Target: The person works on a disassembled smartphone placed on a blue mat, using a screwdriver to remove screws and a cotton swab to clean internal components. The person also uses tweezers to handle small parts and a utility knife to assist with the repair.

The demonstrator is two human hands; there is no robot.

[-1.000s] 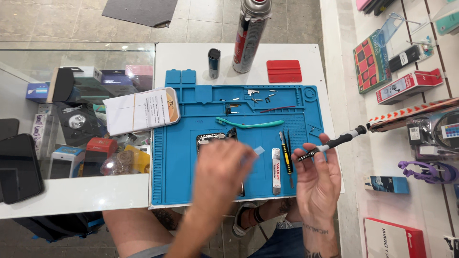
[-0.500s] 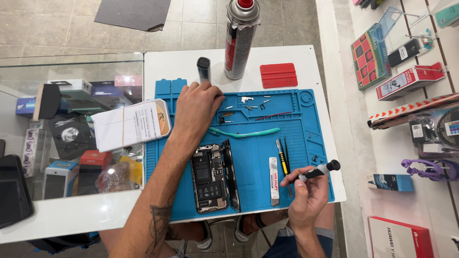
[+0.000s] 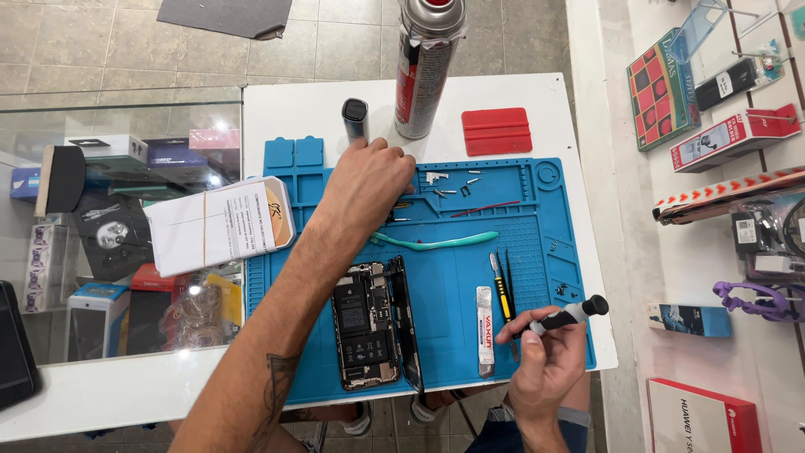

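Note:
My left hand (image 3: 373, 180) reaches across the blue repair mat (image 3: 457, 335) to its upper part, knuckles up and fingers curled down beside several small screws and metal parts (image 3: 453, 189). Its fingertips are hidden, so I cannot tell whether it holds anything. My right hand (image 3: 545, 356) is at the mat's front right corner, gripping a black screwdriver with a white band (image 3: 570, 315). An opened phone (image 3: 369, 323) lies on the mat between my arms, its screen folded out to the right. A teal brush-like tool (image 3: 436, 243) lies above it.
Black and yellow tweezers (image 3: 503, 285) and a white flat bar (image 3: 485, 327) lie right of the phone. A tall spray can (image 3: 428, 67), small black cylinder (image 3: 355, 117) and red scraper (image 3: 496, 132) stand behind the mat. A paper-wrapped box (image 3: 222, 222) sits left, over a glass showcase (image 3: 109, 252).
My left hand has moved from over the phone up to the mat's top edge, uncovering the opened phone. My right hand has drawn back to the front right with the screwdriver.

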